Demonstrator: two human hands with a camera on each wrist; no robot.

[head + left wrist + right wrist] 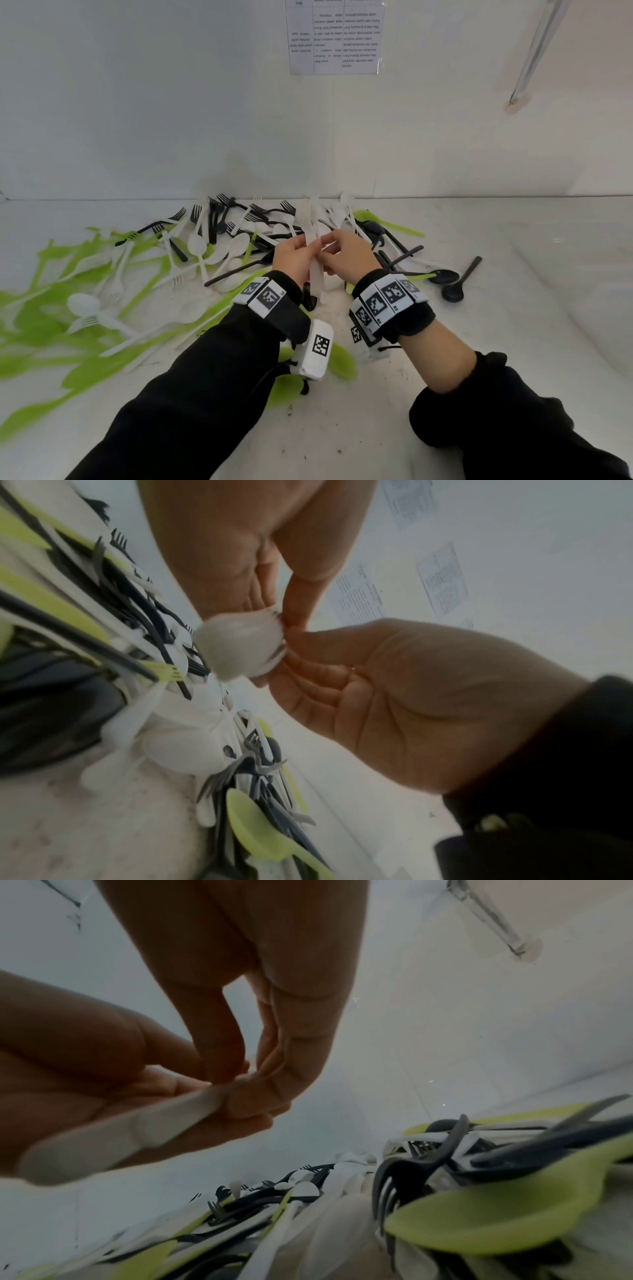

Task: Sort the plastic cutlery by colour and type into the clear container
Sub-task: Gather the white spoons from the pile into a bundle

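Observation:
A small bundle of white plastic forks point(313, 253) stands upright between my two hands, tines up, above the table. My left hand point(306, 247) grips the handles in its curled fingers. My right hand point(328, 247) pinches the same bundle from the right. The left wrist view shows the white handle ends point(240, 647) end-on between the left hand point(291, 669) and the right hand point(274, 607). In the right wrist view my right hand point(240, 1074) pinches the white handles point(137, 1131) lying across the left palm. No clear container shows in any view.
A mixed pile of black, white and green cutlery point(239, 233) lies behind the hands against the wall. Green pieces point(51, 325) spread over the left of the white table. Two black spoons point(448, 277) lie to the right. A printed sheet point(335, 34) hangs on the wall.

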